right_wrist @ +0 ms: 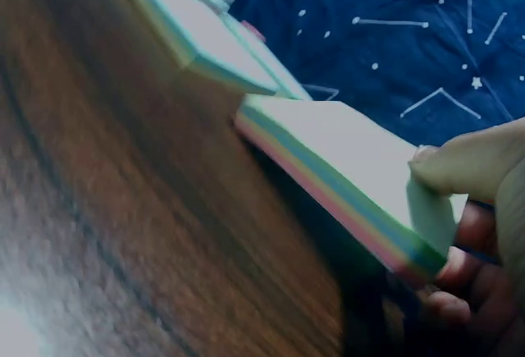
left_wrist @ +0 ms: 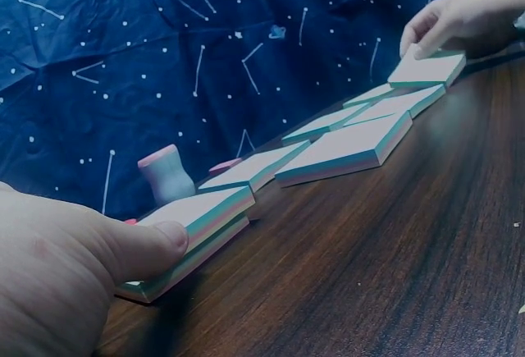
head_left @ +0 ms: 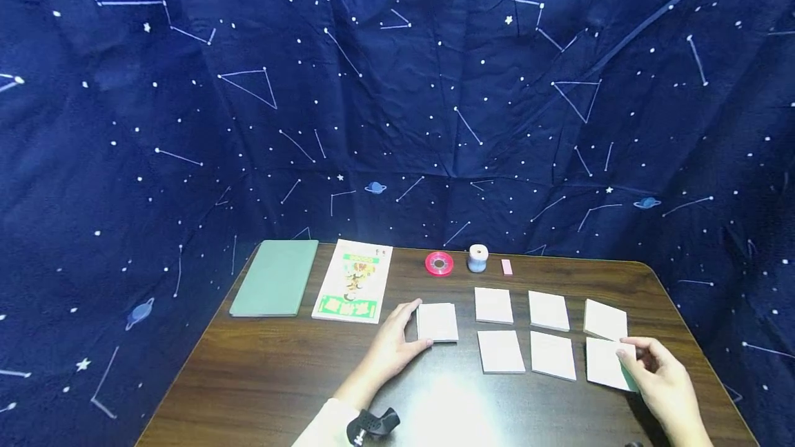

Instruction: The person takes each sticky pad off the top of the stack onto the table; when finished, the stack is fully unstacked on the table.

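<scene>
Square white-topped sticky note pads with coloured layers along their sides lie on the table. My right hand (head_left: pixel 664 381) pinches the front right sticky note pad (head_left: pixel 605 363) at its right edge, thumb on top and fingers underneath. In the right wrist view this pad (right_wrist: pixel 344 160) is tilted, its near corner lifted over a dark shadow. My left hand (head_left: pixel 393 343) holds a stack of two pads (head_left: pixel 437 321) at the left of the group, thumb at the near edge and fingers at the far left corner. The stack's two layers (left_wrist: pixel 205 217) show in the left wrist view.
Several more pads (head_left: pixel 500 352) stand in two rows between my hands. Behind them are a pink tape-like ring (head_left: pixel 439 263), a white and blue spool-shaped item (head_left: pixel 477 259) and a small pink block (head_left: pixel 506 267). A green notebook (head_left: pixel 275 278) and a printed booklet (head_left: pixel 352 281) lie at left.
</scene>
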Available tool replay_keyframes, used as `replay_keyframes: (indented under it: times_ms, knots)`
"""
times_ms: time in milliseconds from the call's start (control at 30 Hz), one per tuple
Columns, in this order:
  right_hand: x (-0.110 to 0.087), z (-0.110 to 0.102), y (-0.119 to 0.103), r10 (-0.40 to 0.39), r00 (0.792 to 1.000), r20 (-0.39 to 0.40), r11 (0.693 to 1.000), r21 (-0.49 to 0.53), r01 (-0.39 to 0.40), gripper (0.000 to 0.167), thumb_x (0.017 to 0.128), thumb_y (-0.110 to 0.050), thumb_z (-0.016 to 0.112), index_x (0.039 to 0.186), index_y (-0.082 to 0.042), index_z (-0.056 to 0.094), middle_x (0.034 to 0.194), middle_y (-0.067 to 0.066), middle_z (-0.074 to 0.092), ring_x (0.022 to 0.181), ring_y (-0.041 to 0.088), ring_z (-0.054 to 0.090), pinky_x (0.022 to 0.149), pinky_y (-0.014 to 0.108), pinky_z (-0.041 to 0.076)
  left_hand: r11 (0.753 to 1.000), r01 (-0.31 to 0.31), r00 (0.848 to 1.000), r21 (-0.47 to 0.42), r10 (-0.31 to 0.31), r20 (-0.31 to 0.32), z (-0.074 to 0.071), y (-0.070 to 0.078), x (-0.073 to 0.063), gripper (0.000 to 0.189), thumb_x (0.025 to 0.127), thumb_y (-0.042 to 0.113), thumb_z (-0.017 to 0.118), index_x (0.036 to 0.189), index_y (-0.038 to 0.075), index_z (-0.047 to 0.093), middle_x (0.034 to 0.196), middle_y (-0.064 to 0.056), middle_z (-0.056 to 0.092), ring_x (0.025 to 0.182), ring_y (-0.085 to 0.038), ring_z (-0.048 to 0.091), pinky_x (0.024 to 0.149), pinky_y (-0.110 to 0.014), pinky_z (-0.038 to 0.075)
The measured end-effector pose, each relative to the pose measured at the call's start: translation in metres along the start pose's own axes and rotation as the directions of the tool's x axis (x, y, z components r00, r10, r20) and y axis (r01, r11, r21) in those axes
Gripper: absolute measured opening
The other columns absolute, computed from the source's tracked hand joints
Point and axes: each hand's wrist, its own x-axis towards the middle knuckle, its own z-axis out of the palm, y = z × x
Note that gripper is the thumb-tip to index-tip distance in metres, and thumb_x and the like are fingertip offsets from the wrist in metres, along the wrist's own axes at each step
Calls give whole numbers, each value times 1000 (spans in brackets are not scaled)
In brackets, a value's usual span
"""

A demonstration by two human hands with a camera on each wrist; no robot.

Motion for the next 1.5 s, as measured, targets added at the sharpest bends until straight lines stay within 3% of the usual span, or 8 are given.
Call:
replay_keyframes:
  times_ms: [67, 200, 267, 533, 867, 1100, 1300, 1500]
  knots:
    - [2, 0, 1, -42, 999, 4, 995, -92, 42, 19, 97, -15, 83, 113, -6, 77, 75, -13, 53, 66, 1, 46, 53, 24, 36, 1000, -30, 999, 2, 30, -23, 3, -5, 0, 80, 89, 28, 89, 157, 3, 53, 150, -20, 63, 142, -44, 60, 120, -60, 50]
    - [4, 1, 2, -82, 996, 19, 987, -141, 84, 16, 95, -14, 85, 108, -8, 78, 78, -11, 55, 68, -1, 46, 54, 22, 36, 997, -78, 996, 23, 79, -31, 0, -5, 0, 78, 93, 29, 86, 157, 2, 52, 148, -21, 63, 140, -43, 61, 119, -57, 52]
    - [5, 3, 2, -93, 996, 14, 985, -142, 94, 15, 94, -14, 86, 107, -9, 79, 81, -9, 56, 69, -1, 46, 55, 22, 36, 999, -48, 999, 10, 48, -16, -5, 4, 0, 79, 92, 28, 87, 157, 1, 52, 149, -21, 63, 142, -46, 59, 120, -64, 48]
    - [6, 9, -1, -107, 994, 14, 984, -140, 108, 19, 90, -7, 87, 107, -8, 79, 89, -3, 60, 72, -2, 49, 57, 19, 40, 997, 74, 997, 4, -74, 38, -10, 15, -1, 81, 90, 23, 88, 159, 2, 51, 155, -20, 60, 149, -42, 54, 126, -62, 43]
    - [4, 7, -1, -109, 994, 8, 976, -186, 109, 23, 89, -5, 87, 108, -5, 75, 99, 9, 59, 76, -6, 47, 61, 17, 40, 996, 84, 996, 6, -84, 39, -8, 16, -1, 82, 90, 23, 89, 159, 3, 51, 155, -19, 60, 150, -40, 54, 127, -60, 43]
    - [3, 10, -1, -18, 996, -91, 996, -93, 9, 13, 96, -6, 80, 108, -5, 76, 96, -7, 61, 76, -6, 51, 65, 12, 41, 998, 70, 996, 6, -70, 50, -6, 14, 0, 83, 90, 25, 89, 160, 2, 50, 155, -17, 60, 149, -39, 55, 126, -60, 44]
    - [2, 14, -13, 107, 978, -180, 994, 6, -107, 11, 100, -10, 76, 108, -2, 76, 87, -25, 56, 75, -3, 49, 63, 14, 39, 997, 71, 996, 3, -71, 47, -7, 13, 1, 84, 90, 25, 89, 161, 3, 50, 156, -16, 60, 150, -38, 55, 128, -58, 44]
    - [1, 24, -42, -59, 966, -250, 998, 2, 61, 11, 94, 3, 78, 104, -2, 75, 87, -21, 57, 74, -7, 50, 66, 6, 39, 997, 70, 996, 21, -71, 51, -7, 13, 1, 84, 89, 24, 90, 161, 4, 50, 155, -16, 60, 149, -39, 55, 127, -58, 44]
